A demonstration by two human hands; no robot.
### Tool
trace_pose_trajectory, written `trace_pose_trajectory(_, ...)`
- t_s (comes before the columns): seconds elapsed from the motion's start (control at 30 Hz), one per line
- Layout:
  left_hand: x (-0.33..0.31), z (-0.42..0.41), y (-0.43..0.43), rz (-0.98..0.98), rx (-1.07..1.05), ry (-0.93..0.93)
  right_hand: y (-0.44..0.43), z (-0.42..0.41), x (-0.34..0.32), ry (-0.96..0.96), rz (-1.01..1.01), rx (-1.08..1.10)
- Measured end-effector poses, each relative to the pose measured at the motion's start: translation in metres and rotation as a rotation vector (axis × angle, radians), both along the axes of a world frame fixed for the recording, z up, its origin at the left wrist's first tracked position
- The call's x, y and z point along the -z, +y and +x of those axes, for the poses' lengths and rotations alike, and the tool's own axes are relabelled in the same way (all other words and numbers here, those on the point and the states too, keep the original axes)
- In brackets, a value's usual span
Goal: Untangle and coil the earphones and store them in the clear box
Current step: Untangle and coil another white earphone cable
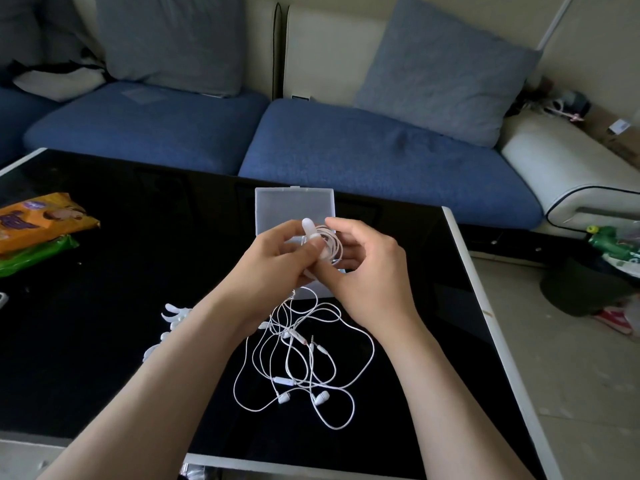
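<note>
Two bare forearms enter from 6 o'clock, their elbows cut off by the frame edge. Between them, on the glossy black worktop (138,375) with its pale rim, lies a loose tangle of earphones (301,362). It is made of thin white rubbery cords in overlapping loops, with two smooth oval earbuds (320,397) at its near side and thin metal plugs (312,341) near its middle. How many sets are in the tangle is hard to make out.

Just beyond, at the centre, the left hand (277,258) and right hand (370,271) meet. Both have curled fingers (341,225) that grip a small round coil of white cord (334,245). A strand drops from it to the tangle. A rounded white tab (307,226) stands up between the hands, its lower end hidden.

Behind the hands sits the clear box (294,204), frosted plastic and rectangular. Its lid stands open and its base is mostly covered by the hands.

At 8 o'clock, small white curved pieces (173,315) are partly hidden by the left forearm.

At 9 o'clock lie a crinkled orange packet (45,220) and a green one (31,256), their print unreadable.

At 12 o'clock runs a sofa (381,161) with blue fabric seats, grey-blue cushions (443,74) and a smooth cream armrest (561,161).
</note>
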State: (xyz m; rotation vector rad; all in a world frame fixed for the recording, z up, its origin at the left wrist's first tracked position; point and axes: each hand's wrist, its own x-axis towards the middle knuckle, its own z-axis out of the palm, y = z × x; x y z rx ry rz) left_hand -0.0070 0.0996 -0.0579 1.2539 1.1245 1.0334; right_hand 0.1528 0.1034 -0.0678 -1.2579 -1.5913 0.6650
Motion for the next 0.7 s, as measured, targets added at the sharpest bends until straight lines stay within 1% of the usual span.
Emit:
trace_pose_trajectory(0.07, 0.0, 0.0, 0.0, -0.021, -0.002, -0.039, 0.0, 0.001, 0.0, 0.005, -0.013, 0.016)
trace_pose_trajectory(0.1, 0.0, 0.0, 0.0, -0.013, 0.001, -0.03, 0.0, 0.002, 0.0, -0.001, -0.018, 0.019)
trace_pose_trajectory(0.2, 0.001, 0.0, 0.0, 0.043, -0.004, 0.062, 0.0, 0.004, 0.001, -0.022, -0.032, 0.01)
trace_pose_trajectory(0.3, 0.001, 0.0, -0.002, 0.081, 0.005, 0.106, 0.0, 0.004, 0.001, 0.047, -0.057, -0.015)
trace_pose_trajectory(0.4, -0.001, 0.001, -0.004, 0.129, -0.016, 0.131, 0.003, 0.008, 0.003, 0.032, -0.035, 0.01)
trace_pose_trajectory(0.5, -0.001, 0.001, -0.004, 0.139, -0.086, 0.092, 0.002, 0.011, 0.003, 0.022, -0.012, 0.074)
trace_pose_trajectory(0.63, -0.002, 0.0, -0.004, 0.07, -0.132, -0.028, -0.002, 0.009, 0.002, 0.095, -0.026, 0.033)
trace_pose_trajectory(0.7, -0.005, 0.0, -0.005, 0.036, -0.138, -0.078, -0.001, 0.009, 0.003, 0.03, 0.024, 0.025)
